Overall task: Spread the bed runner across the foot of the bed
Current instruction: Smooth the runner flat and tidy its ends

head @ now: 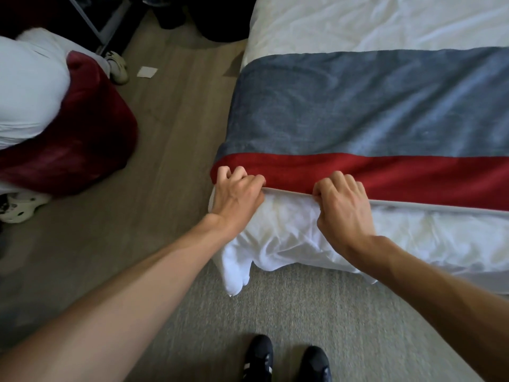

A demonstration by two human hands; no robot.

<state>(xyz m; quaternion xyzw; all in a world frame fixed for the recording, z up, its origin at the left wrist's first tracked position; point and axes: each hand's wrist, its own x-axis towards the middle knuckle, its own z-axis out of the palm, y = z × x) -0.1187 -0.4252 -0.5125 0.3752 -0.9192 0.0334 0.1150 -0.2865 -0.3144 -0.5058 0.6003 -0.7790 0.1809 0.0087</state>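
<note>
Gripping bed runner [358,114] edge, left hand [238,198], right hand [343,213], fingers [337,180] clenched on it, white bed [385,23], wood floor [170,128]

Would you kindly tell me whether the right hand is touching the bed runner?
Touching. The head view shows the right hand with its fingers curled over the near edge of the bed runner, gripping it with no gap.

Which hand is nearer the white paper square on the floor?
Left. The left hand grips the bed runner at its corner, on the side of the paper square; the right hand grips the same edge farther away.
</note>
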